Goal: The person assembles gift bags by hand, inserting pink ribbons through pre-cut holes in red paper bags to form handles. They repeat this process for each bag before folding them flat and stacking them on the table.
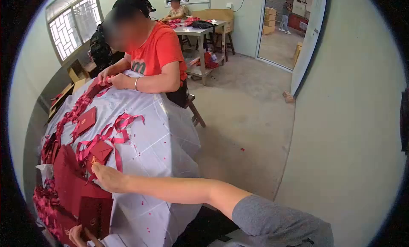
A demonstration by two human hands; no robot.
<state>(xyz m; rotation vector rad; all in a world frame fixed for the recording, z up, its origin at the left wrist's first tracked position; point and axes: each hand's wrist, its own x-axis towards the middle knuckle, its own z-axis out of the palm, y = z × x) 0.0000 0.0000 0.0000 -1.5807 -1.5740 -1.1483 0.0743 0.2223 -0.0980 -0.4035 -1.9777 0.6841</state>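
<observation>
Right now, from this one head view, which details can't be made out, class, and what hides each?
- Left hand: head view; the bottom edge cuts it off.
- Right hand: head view; its own back hides its grip on the red envelope.
- Gold mark on the farther red card: head view; too small to read.
- Whatever is under the white cloth: head view; the cloth covers it.

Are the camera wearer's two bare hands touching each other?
No. The right hand is at a small dark-red packet, while the left hand is apart from it, at the picture's bottom edge.
</observation>
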